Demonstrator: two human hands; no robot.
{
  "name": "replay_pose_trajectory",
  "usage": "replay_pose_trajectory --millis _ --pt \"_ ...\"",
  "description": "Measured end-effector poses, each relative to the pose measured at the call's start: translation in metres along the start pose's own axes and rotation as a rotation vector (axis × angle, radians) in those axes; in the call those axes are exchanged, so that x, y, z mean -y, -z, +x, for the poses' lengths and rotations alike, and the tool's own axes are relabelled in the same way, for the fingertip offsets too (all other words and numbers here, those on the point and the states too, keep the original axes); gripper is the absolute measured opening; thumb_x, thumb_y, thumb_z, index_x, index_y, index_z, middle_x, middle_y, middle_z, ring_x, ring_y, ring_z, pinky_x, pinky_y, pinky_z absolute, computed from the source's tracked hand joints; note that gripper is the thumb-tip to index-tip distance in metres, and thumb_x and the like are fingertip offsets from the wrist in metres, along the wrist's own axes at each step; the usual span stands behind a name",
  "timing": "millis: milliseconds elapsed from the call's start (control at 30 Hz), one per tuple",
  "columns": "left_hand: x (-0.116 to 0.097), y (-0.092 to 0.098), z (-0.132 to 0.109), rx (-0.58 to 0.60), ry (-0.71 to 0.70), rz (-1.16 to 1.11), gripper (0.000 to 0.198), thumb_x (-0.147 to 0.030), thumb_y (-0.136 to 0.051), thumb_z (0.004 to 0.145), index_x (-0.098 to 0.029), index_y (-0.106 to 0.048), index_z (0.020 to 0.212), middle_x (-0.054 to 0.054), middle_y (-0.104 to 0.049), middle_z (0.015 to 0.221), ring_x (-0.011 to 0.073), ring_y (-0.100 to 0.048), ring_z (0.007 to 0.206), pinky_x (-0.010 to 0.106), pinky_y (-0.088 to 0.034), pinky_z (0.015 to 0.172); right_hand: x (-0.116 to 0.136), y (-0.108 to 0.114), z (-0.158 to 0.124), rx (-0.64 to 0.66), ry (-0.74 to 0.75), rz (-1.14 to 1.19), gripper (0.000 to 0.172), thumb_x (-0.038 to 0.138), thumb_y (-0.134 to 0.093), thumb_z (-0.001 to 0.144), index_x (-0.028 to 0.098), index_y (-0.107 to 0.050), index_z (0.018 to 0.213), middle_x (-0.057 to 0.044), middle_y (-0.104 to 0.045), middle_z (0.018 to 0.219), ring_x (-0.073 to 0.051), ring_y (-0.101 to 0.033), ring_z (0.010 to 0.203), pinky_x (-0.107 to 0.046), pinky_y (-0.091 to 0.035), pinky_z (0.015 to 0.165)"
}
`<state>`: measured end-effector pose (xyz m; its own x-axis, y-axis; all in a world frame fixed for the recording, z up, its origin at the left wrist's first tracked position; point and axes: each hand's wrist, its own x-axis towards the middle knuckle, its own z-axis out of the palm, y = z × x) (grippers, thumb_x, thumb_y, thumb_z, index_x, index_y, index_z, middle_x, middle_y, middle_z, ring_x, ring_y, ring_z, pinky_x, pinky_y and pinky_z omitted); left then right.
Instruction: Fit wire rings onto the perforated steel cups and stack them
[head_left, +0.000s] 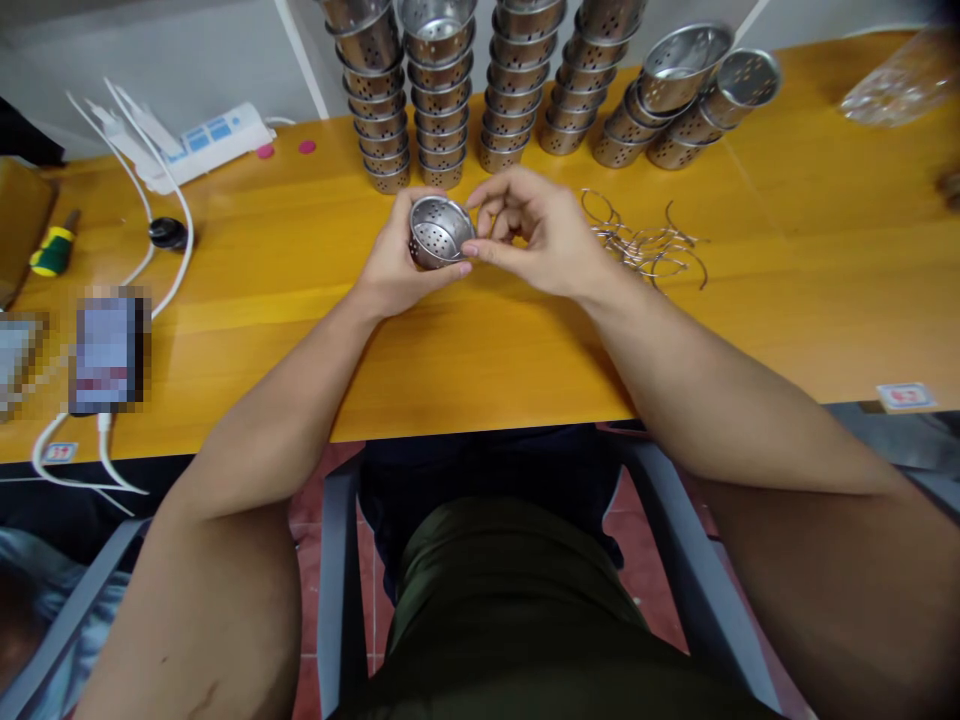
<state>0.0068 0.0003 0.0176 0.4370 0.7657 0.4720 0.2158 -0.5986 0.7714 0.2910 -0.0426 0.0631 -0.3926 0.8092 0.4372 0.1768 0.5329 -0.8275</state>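
A small perforated metal cup (441, 234) is tilted with its open top toward me, a little above or on the table; I cannot tell which. My left hand (401, 260) wraps round its left side, the thumb along the near side. My right hand (536, 232) has its thumb and index fingertip at the cup's right rim, the other fingers curled. Whether a thin wire is also between those fingertips is too small to make out. Right of this hand lies a loose tangle of bent metal wires (652, 250), partly behind the wrist.
Tall stacks of perforated cups (442, 120) stand along the back, with leaning stacks (679, 110) to their right. A power strip (210, 145) with white cables, a screwdriver (56, 248) and a phone (109, 352) lie left. A clear plastic bag (896, 85) lies far right.
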Motion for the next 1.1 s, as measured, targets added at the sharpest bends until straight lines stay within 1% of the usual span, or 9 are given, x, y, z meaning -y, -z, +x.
replay_pose_trajectory --millis 167,267,333,433,533,700,800,967,1100 --pt "0.021 -0.002 0.004 -0.045 -0.119 0.007 0.113 -0.084 -0.116 0.089 -0.034 -0.06 0.173 0.014 -0.078 0.157 0.0397 -0.084 0.148 0.056 -0.072 0.133 -0.005 0.003 -0.002 0.028 0.162 -0.214 0.067 0.095 -0.086 0.114 0.034 -0.091 0.142 -0.012 -0.084 0.131 -0.034 -0.082 0.11 -0.051 -0.077 0.098" --pt "0.029 -0.002 0.005 -0.041 -0.154 0.016 0.113 -0.086 -0.113 0.092 -0.034 -0.059 0.176 0.014 -0.078 0.156 0.0392 -0.084 0.146 0.055 -0.072 0.132 -0.003 0.003 -0.004 0.043 0.204 -0.274 0.073 0.1 -0.078 0.115 0.037 -0.094 0.146 -0.015 -0.086 0.143 -0.039 -0.084 0.125 -0.059 -0.077 0.114" --pt "0.03 -0.002 0.005 -0.039 -0.159 0.02 0.113 -0.086 -0.112 0.093 -0.034 -0.058 0.177 0.013 -0.079 0.154 0.0388 -0.085 0.144 0.055 -0.072 0.131 -0.003 0.003 -0.005 0.055 0.209 -0.287 0.075 0.102 -0.077 0.114 0.037 -0.095 0.148 -0.016 -0.086 0.149 -0.041 -0.084 0.131 -0.062 -0.076 0.12" --pt "0.03 -0.002 0.004 -0.034 -0.152 0.016 0.112 -0.085 -0.112 0.095 -0.034 -0.057 0.178 0.014 -0.079 0.153 0.0387 -0.085 0.144 0.055 -0.072 0.13 -0.006 0.002 -0.005 0.071 0.219 -0.279 0.074 0.1 -0.076 0.116 0.037 -0.097 0.148 -0.017 -0.085 0.155 -0.042 -0.085 0.135 -0.064 -0.074 0.122" --pt "0.028 -0.002 0.004 -0.02 -0.146 0.001 0.109 -0.082 -0.112 0.095 -0.035 -0.058 0.177 0.015 -0.08 0.155 0.0389 -0.085 0.145 0.055 -0.074 0.128 -0.006 0.002 -0.005 0.065 0.228 -0.273 0.07 0.098 -0.078 0.117 0.037 -0.097 0.147 -0.016 -0.086 0.156 -0.042 -0.085 0.138 -0.064 -0.074 0.125" --pt "0.019 -0.004 0.006 -0.037 -0.157 0.005 0.106 -0.074 -0.116 0.094 -0.036 -0.059 0.174 0.015 -0.079 0.162 0.0395 -0.084 0.149 0.057 -0.073 0.132 0.0 0.001 -0.005 0.029 0.206 -0.314 0.057 0.084 -0.085 0.12 0.034 -0.094 0.146 -0.015 -0.091 0.148 -0.039 -0.087 0.129 -0.059 -0.076 0.122" --pt "0.013 -0.003 0.005 -0.039 -0.15 0.051 0.1 -0.07 -0.116 0.096 -0.036 -0.061 0.173 0.014 -0.08 0.161 0.0397 -0.082 0.153 0.058 -0.071 0.137 0.001 -0.001 -0.005 0.026 0.205 -0.337 0.048 0.076 -0.083 0.123 0.033 -0.095 0.139 -0.014 -0.092 0.143 -0.04 -0.087 0.13 -0.062 -0.075 0.125" --pt "0.012 0.002 0.003 -0.03 -0.19 0.123 0.104 -0.075 -0.113 0.098 -0.035 -0.058 0.177 0.015 -0.078 0.165 0.0396 -0.082 0.154 0.057 -0.069 0.139 -0.004 -0.004 -0.004 0.042 0.192 -0.263 0.042 0.072 -0.082 0.124 0.035 -0.098 0.133 -0.013 -0.091 0.144 -0.041 -0.086 0.138 -0.067 -0.072 0.133" --pt "0.016 0.005 0.002 -0.016 -0.163 0.183 0.108 -0.079 -0.112 0.098 -0.033 -0.056 0.179 0.017 -0.077 0.166 0.0406 -0.081 0.155 0.057 -0.067 0.14 -0.004 -0.005 -0.004 0.068 0.165 -0.223 0.042 0.071 -0.08 0.125 0.035 -0.101 0.132 -0.013 -0.091 0.146 -0.04 -0.085 0.142 -0.066 -0.071 0.135"
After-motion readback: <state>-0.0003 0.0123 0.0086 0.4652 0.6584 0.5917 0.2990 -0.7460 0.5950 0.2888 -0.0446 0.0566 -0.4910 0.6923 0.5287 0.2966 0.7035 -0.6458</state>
